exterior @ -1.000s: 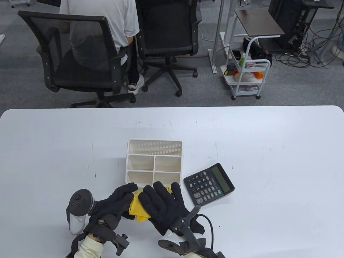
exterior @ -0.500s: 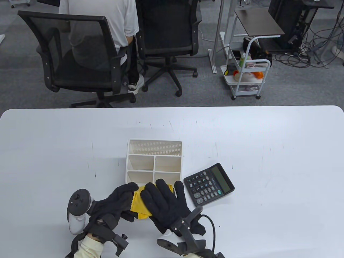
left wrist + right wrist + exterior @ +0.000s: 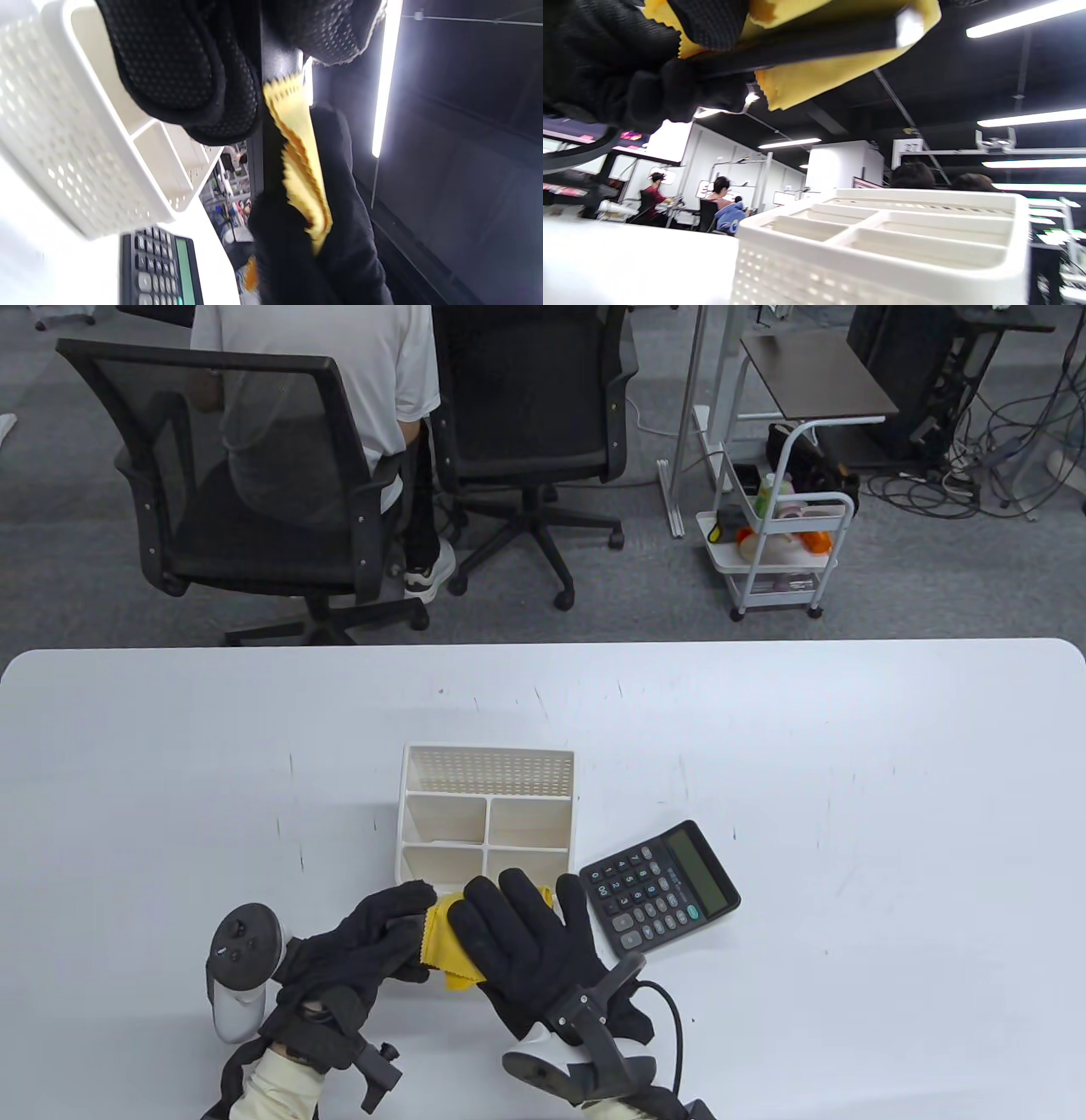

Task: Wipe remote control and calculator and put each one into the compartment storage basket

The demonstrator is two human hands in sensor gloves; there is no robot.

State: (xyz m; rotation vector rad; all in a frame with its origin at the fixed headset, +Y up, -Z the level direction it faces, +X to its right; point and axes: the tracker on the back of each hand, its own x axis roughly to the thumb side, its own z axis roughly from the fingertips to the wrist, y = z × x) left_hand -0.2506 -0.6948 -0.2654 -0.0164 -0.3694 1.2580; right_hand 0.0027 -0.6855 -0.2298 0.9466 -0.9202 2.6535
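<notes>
At the near edge of the table, my left hand grips the black remote control from the left, fingers curled round its end; the remote itself is almost wholly hidden under cloth and gloves in the table view, and only the right wrist view shows its dark bar with a pale tip poking out of the yellow cloth; my right hand lies over the top, fingers closed on the cloth and pressing it down along the remote, just in front of the white compartment storage basket; compared with a second ago, my right hand sits further right and a little nearer to me, its fingertips now close beside the calculator, and less yellow shows beyond its fingers on the basket side, while the left hand and its tracker have shifted slightly left; I read this as a wiping stroke running down the length of the remote, so the first of the two items is, by my judgement, still being cleaned and not yet ready to drop in; the basket's compartments look empty from here; to the right the calculator lies flat on the table, keys up, just beside the basket's right front corner, untouched and in the same place as before.
</notes>
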